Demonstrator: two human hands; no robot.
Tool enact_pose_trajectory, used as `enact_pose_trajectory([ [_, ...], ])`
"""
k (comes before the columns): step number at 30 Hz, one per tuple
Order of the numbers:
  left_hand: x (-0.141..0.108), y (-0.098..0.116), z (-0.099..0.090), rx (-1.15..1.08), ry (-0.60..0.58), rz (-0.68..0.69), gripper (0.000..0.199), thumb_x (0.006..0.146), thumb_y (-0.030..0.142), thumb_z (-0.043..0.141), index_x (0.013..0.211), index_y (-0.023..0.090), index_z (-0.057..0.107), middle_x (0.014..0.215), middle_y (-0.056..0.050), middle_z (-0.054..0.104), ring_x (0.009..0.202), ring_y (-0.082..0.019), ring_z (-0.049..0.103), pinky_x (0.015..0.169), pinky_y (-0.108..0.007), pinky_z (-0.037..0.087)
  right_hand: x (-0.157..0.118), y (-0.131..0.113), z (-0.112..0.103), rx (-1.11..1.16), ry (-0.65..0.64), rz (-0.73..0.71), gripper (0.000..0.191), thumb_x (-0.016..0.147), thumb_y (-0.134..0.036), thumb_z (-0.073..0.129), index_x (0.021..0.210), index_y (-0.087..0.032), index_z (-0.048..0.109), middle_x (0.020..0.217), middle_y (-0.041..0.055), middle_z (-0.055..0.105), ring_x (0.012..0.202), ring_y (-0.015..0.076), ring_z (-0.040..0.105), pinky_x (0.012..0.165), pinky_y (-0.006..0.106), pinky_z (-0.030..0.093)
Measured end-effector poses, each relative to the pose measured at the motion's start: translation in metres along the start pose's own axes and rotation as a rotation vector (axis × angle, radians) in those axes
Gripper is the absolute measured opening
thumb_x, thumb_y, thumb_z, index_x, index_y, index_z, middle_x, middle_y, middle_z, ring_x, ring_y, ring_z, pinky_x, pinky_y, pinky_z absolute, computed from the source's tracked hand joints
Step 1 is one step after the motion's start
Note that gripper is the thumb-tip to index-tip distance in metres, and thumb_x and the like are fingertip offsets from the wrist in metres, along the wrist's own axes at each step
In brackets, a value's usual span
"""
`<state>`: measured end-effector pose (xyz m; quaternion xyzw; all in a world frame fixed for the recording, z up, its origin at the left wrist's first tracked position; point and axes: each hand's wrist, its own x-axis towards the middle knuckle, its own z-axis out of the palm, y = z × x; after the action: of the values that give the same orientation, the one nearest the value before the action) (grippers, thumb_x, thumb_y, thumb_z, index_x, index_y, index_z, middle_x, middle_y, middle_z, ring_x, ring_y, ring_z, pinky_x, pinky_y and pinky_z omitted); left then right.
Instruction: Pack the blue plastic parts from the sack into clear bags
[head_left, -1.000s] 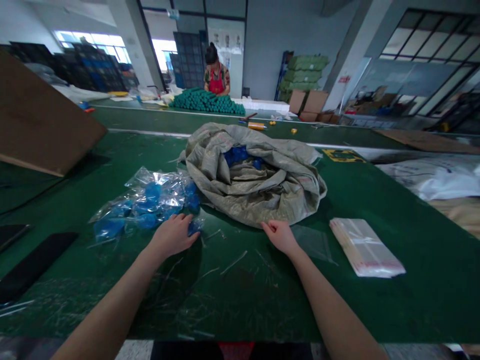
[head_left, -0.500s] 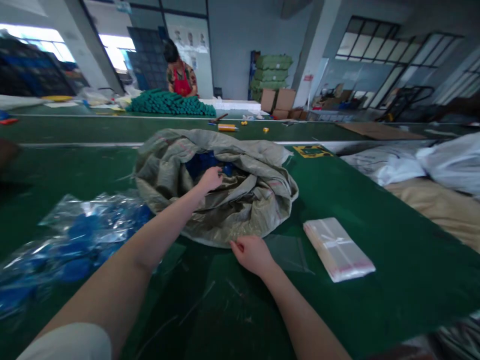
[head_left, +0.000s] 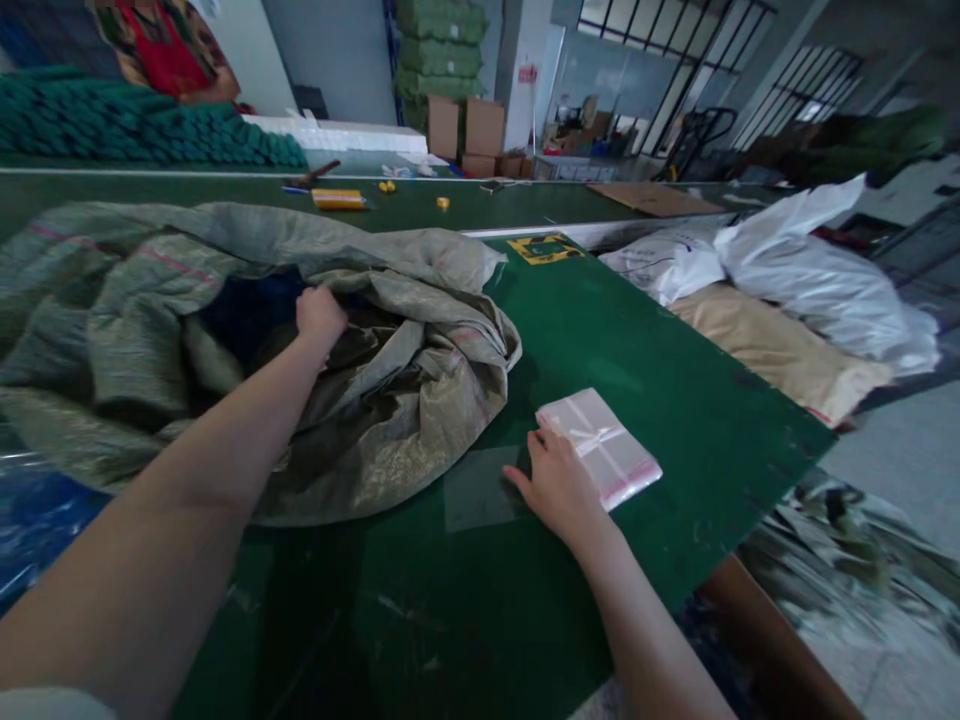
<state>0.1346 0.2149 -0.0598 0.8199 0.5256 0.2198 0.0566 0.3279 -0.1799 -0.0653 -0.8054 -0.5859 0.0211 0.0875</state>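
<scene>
A large grey-green woven sack (head_left: 420, 420) lies crumpled on the green table, its mouth folded open around dark blue contents (head_left: 251, 310). My left hand (head_left: 321, 318) is over that opening with its fingers curled closed; what they hold, if anything, is hidden. My right hand (head_left: 559, 480), thumb and fingers apart, reaches the near left edge of a tied bundle of clear plastic bags (head_left: 600, 440). Under and beside its thumb, a single clear bag (head_left: 480, 490) lies flat. At the left edge, blue pieces in clear plastic (head_left: 45, 515) show partly behind my left forearm.
Across the table are an orange-yellow cylinder (head_left: 339, 200), a roll of yellow tape (head_left: 443, 203) and a teal pile (head_left: 142, 125). A co-worker in a red apron (head_left: 161, 45) stands behind it. White sacks (head_left: 825, 270) and a tan sack (head_left: 780, 350) line the right side.
My right hand has left the sack's near rim, moved right to the bundle and spread its fingers. My left hand stays at the sack's mouth. The view has swung right.
</scene>
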Motion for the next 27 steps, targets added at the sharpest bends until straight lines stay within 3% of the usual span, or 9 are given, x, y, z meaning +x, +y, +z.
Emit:
enact_pose_trajectory([
  [2, -0.024, 0.008, -0.01, 0.028, 0.113, -0.031, 0.031, 0.083, 0.012, 0.049, 0.113, 0.003, 0.053, 0.124, -0.021, 0.054, 0.119, -0.03, 0.052, 0.103, -0.043, 0.041, -0.006, 0.006, 0.017, -0.048, 0.045, 0.008, 0.037, 0.084, -0.034, 0.068, 0.111, -0.008, 0.067, 0.124, 0.0252, 0.06, 0.115, 0.0372, 0.055, 0.094, 0.048, 0.046],
  [4, -0.063, 0.026, -0.023, -0.012, 0.111, 0.116, 0.025, 0.079, 0.017, 0.055, 0.104, 0.012, 0.06, 0.116, -0.013, 0.059, 0.114, -0.026, 0.055, 0.1, -0.035, 0.043, -0.013, 0.01, 0.029, -0.037, 0.051, -0.025, 0.024, 0.086, -0.027, 0.065, 0.102, -0.009, 0.069, 0.123, 0.0236, 0.061, 0.115, 0.0365, 0.054, 0.095, 0.048, 0.045],
  [9, -0.19, 0.096, -0.043, -0.3, -0.394, 0.504, 0.019, 0.08, 0.032, 0.061, 0.09, 0.018, 0.07, 0.09, -0.006, 0.069, 0.083, -0.021, 0.062, 0.082, -0.031, 0.047, -0.025, 0.003, 0.021, 0.166, 0.141, -0.147, 0.015, 0.09, -0.017, 0.053, 0.091, -0.015, 0.068, 0.112, 0.0163, 0.064, 0.107, 0.0287, 0.059, 0.095, 0.044, 0.047],
  [11, -0.224, 0.119, -0.039, -0.363, -0.48, 0.535, 0.03, 0.079, 0.043, 0.066, 0.095, 0.019, 0.072, 0.091, -0.007, 0.071, 0.082, -0.022, 0.063, 0.08, -0.031, 0.047, -0.026, -0.007, 0.01, 0.276, 0.192, -0.217, 0.016, 0.092, -0.018, 0.05, 0.091, -0.016, 0.066, 0.108, 0.0152, 0.065, 0.104, 0.0264, 0.061, 0.094, 0.042, 0.048],
  [14, -0.245, 0.131, -0.033, -0.43, -0.544, 0.565, 0.034, 0.079, 0.048, 0.067, 0.091, 0.017, 0.076, 0.092, -0.009, 0.072, 0.083, -0.022, 0.064, 0.076, -0.029, 0.046, -0.026, -0.022, 0.003, 0.454, 0.243, -0.274, 0.013, 0.092, -0.021, 0.049, 0.094, -0.018, 0.062, 0.104, 0.0131, 0.066, 0.102, 0.0246, 0.062, 0.092, 0.041, 0.05],
  [16, -0.246, 0.124, -0.037, -0.48, -0.575, 0.539, 0.031, 0.082, 0.044, 0.064, 0.085, 0.016, 0.077, 0.089, -0.008, 0.073, 0.08, -0.02, 0.064, 0.075, -0.028, 0.046, -0.027, -0.025, 0.006, 0.586, 0.204, -0.222, 0.013, 0.089, -0.024, 0.055, 0.1, -0.019, 0.059, 0.101, 0.0107, 0.067, 0.092, 0.0217, 0.065, 0.084, 0.038, 0.053],
  [20, -0.244, 0.081, -0.067, -0.576, -0.516, 0.356, 0.035, 0.079, 0.047, 0.064, 0.086, 0.016, 0.078, 0.089, -0.006, 0.074, 0.082, -0.02, 0.064, 0.078, -0.029, 0.047, -0.028, -0.013, 0.015, 0.631, -0.092, -0.151, 0.021, 0.08, -0.022, 0.064, 0.1, -0.017, 0.059, 0.083, 0.0034, 0.069, 0.07, 0.0154, 0.065, 0.072, 0.032, 0.053],
  [23, -0.249, 0.043, -0.1, -0.644, -0.488, 0.228, 0.043, 0.077, 0.054, 0.064, 0.091, 0.016, 0.078, 0.081, -0.004, 0.073, 0.073, -0.018, 0.061, 0.071, -0.029, 0.046, -0.022, -0.017, 0.004, 0.595, -0.077, -0.138, 0.024, 0.079, -0.027, 0.067, 0.1, -0.016, 0.065, 0.092, 0.0089, 0.072, 0.083, 0.0193, 0.067, 0.081, 0.037, 0.052],
  [27, -0.257, 0.011, -0.129, -0.691, -0.491, 0.167, 0.045, 0.074, 0.056, 0.067, 0.087, 0.014, 0.078, 0.067, -0.003, 0.067, 0.06, -0.013, 0.054, 0.06, -0.025, 0.041, 0.0, -0.067, -0.02, 0.992, -0.107, -0.211, 0.04, 0.087, -0.048, 0.058, 0.115, -0.021, 0.066, 0.116, 0.0107, 0.07, 0.109, 0.022, 0.065, 0.092, 0.038, 0.05],
])
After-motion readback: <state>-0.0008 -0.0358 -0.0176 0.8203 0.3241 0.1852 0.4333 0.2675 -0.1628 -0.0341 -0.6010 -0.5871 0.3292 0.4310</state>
